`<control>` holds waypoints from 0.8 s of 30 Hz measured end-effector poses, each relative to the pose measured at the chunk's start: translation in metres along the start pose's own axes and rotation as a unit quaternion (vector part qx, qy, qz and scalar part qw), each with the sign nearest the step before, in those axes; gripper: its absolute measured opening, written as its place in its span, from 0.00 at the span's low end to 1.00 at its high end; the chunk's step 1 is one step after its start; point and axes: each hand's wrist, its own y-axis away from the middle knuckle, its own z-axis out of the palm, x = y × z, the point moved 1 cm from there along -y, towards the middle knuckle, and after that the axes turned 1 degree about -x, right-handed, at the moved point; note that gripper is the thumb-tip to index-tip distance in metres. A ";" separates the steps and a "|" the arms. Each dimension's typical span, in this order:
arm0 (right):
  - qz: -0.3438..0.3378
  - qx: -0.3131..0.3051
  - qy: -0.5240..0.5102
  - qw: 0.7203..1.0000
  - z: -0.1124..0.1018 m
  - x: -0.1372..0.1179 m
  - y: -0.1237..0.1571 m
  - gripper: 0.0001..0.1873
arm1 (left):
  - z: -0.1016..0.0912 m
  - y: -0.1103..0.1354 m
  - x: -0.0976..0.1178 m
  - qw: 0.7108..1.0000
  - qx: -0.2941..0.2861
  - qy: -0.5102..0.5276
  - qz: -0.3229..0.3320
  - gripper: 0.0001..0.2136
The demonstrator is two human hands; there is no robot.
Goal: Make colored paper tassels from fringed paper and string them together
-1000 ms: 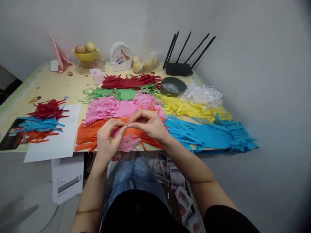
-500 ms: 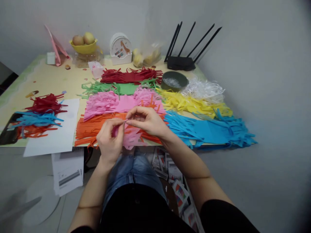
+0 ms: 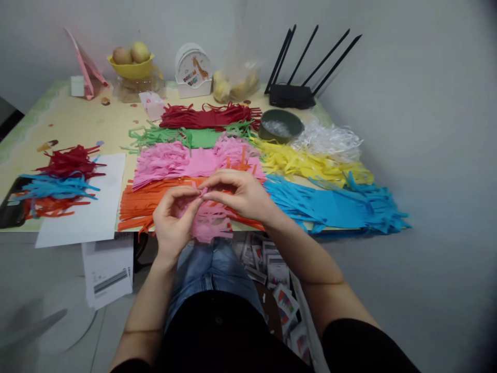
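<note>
A pink tissue paper tassel (image 3: 212, 223) hangs between my hands over the table's front edge, its cut fringe spread downward. My left hand (image 3: 174, 217) pinches its narrow middle between thumb and fingertips. Meeting it there, my right hand (image 3: 236, 194) is closed on the same bit of pink paper. Beneath my hands lies a stack of orange fringed paper (image 3: 143, 202). Just behind it is a stack of pink fringed paper (image 3: 200, 161), and a blue fringed stack (image 3: 334, 210) lies to the right.
Green (image 3: 205, 138), dark red (image 3: 202, 118) and yellow (image 3: 310, 163) fringed paper lies farther back. A dark green bowl (image 3: 281, 126) stands near white shredded strips (image 3: 330, 140). Finished-looking tassels (image 3: 58, 186) rest at left on white paper (image 3: 101, 207). A black router (image 3: 291, 96) stands at the back.
The pink paper at my fingertips looks thicker and more bunched, and its fringe hangs more spread out. My hands stay close together; the view has shifted slightly.
</note>
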 end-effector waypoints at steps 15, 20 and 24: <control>-0.038 -0.094 0.133 0.986 0.011 -0.023 -0.015 0.06 | -0.018 -0.002 -0.005 0.952 -0.025 0.225 -0.206 0.17; -0.042 0.000 0.129 0.991 0.020 -0.025 -0.018 0.06 | -0.020 0.001 -0.009 0.983 0.035 0.124 -0.135 0.10; -0.049 0.008 0.135 0.990 0.021 -0.025 -0.023 0.05 | -0.021 -0.001 -0.008 0.987 0.039 0.103 -0.119 0.08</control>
